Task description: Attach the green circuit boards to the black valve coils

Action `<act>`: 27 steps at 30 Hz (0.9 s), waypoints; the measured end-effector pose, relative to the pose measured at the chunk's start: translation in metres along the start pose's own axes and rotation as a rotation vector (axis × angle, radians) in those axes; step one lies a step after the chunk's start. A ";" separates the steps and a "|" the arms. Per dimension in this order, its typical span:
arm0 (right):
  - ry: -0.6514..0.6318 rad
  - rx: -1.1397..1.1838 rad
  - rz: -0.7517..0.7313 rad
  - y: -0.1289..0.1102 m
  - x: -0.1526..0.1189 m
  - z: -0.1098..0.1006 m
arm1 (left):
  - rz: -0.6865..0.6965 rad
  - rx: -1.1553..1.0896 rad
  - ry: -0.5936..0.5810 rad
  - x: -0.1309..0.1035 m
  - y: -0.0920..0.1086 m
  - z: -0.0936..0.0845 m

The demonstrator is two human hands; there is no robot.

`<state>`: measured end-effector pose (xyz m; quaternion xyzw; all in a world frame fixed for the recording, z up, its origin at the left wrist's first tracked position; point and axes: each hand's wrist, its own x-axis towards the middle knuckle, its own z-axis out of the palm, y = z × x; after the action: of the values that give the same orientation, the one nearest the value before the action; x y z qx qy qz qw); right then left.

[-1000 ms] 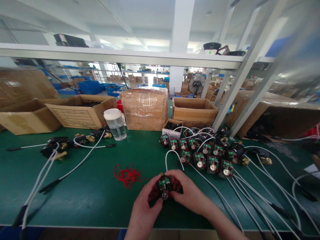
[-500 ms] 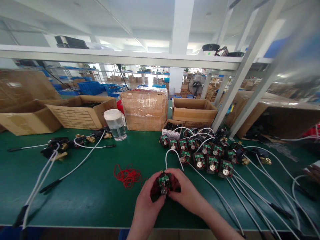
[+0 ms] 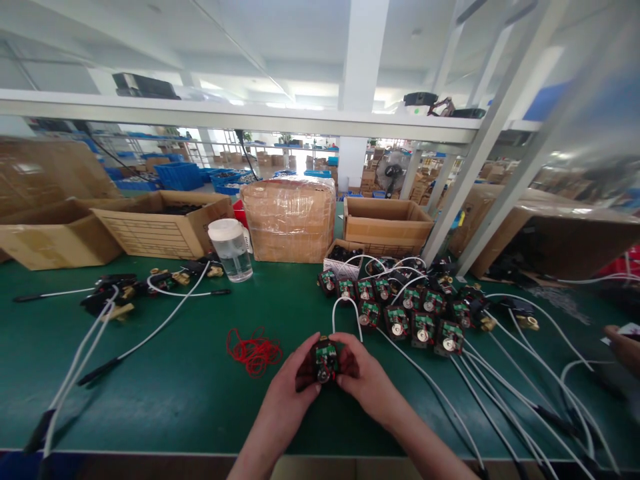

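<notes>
Between my two hands is a small black device with a green circuit board (image 3: 326, 357) facing up and a round metal part at its near end. My left hand (image 3: 295, 377) grips its left side, fingers curled round the housing. On the other side my right hand (image 3: 364, 375) has its thumb and fingers closed on the same device. A white cable (image 3: 346, 300) loops up just beyond it. To the left lies a loose tangle of red wire (image 3: 255, 353). Several similar devices with open circuit boards (image 3: 398, 323) stand in rows to the right.
Across the green table (image 3: 190, 400), white cables (image 3: 500, 407) run toward the right front edge. Brass-fitted units (image 3: 113, 297) lie at left. A water jug (image 3: 231, 250), a wrapped carton (image 3: 290, 220) and open boxes (image 3: 387, 227) line the back. Another person's hand (image 3: 623, 343) shows at far right.
The device in my hands has shifted slightly left and tilted, showing more of its board. My hands moved with it. The other person's hand at far right has come further into view.
</notes>
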<state>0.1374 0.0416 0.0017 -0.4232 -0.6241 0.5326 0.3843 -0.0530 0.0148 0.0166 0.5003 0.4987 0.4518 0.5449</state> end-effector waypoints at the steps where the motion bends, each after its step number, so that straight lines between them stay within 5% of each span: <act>1: -0.008 -0.007 -0.009 0.000 0.000 -0.001 | -0.009 -0.014 -0.019 -0.001 0.000 -0.003; 6: -0.067 -0.033 -0.033 -0.001 -0.001 -0.006 | -0.045 -0.055 -0.051 -0.003 -0.005 -0.010; 18: 0.018 -0.230 -0.013 -0.007 0.001 -0.011 | 0.030 0.038 -0.005 -0.005 -0.016 -0.011; 22: 0.194 -0.510 -0.049 -0.043 0.046 -0.042 | 0.177 0.343 0.081 -0.007 -0.039 -0.026; 27: 0.308 -0.914 -0.129 -0.097 0.154 -0.078 | 0.397 0.739 0.221 0.003 -0.074 -0.048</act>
<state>0.1447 0.2051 0.1126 -0.5830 -0.7549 0.1103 0.2794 -0.1014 0.0155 -0.0570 0.6967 0.5762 0.3898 0.1752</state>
